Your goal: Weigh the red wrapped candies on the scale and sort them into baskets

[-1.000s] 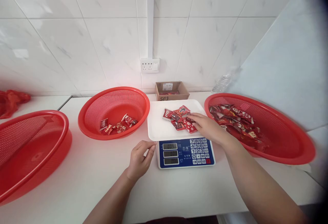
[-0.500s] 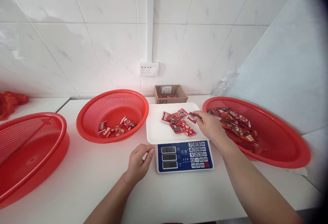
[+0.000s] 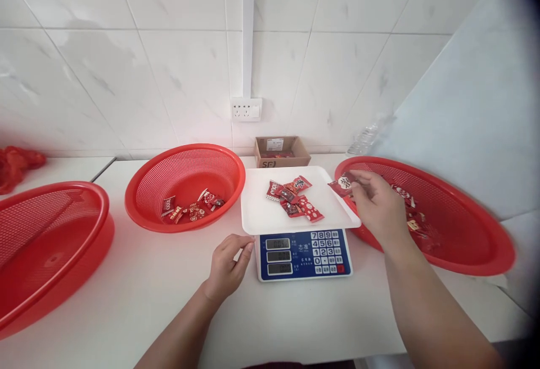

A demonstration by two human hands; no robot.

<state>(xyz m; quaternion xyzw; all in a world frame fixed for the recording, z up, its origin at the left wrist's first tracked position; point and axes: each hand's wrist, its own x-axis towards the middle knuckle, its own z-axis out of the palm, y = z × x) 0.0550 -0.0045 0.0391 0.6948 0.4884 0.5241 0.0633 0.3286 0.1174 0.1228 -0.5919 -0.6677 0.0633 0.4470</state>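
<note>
In the head view my right hand [image 3: 377,203] pinches a red candy packet [image 3: 342,184] over the right edge of the white weighing tray [image 3: 257,214]. Several red candy packets [image 3: 295,197] lie in a loose pile in the middle of that tray. Below it is the blue scale panel [image 3: 301,262] with keys and three small displays. My left hand [image 3: 228,265] rests at the panel's upper left corner, holding nothing, its index finger reaching to the corner and the thumb slightly apart. The right red basket [image 3: 468,217] holds many similar packets, partly hidden by my right hand.
Another red basket [image 3: 185,158], with several packets inside, stands left of the scale. A further red basket [image 3: 84,234] is at the far left, near a red plastic bag [image 3: 19,166]. Behind the tray are a cardboard box [image 3: 282,161] and a wall socket [image 3: 246,109].
My right hand has moved right with the packet, from the pile to the tray's right edge. The top display reading has changed. My left hand stays at the scale's corner.
</note>
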